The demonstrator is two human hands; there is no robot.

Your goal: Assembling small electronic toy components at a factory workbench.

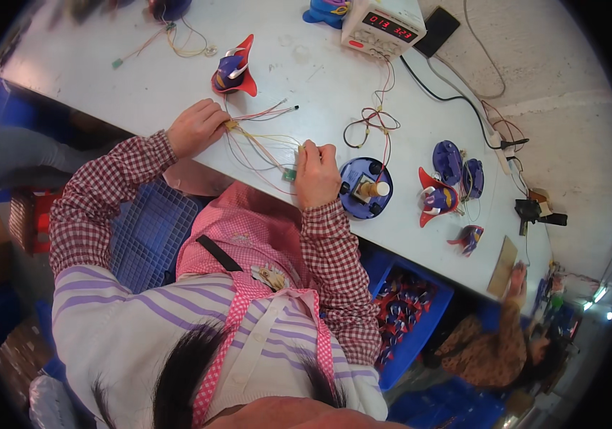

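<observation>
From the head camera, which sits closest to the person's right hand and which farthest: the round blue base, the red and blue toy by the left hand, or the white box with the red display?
Measured from the right hand:
1. Round blue base, just to its right on the table.
2. Red and blue toy, up and to the left, above the left hand.
3. White box with red display, far edge of the table.

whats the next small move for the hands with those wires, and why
Probably draw the wire bundle taut between the hands. The left hand pins one end on the white table, the right hand pinches the small green board at the other end, and the yellow and red strands sag in loose loops between them.
</observation>
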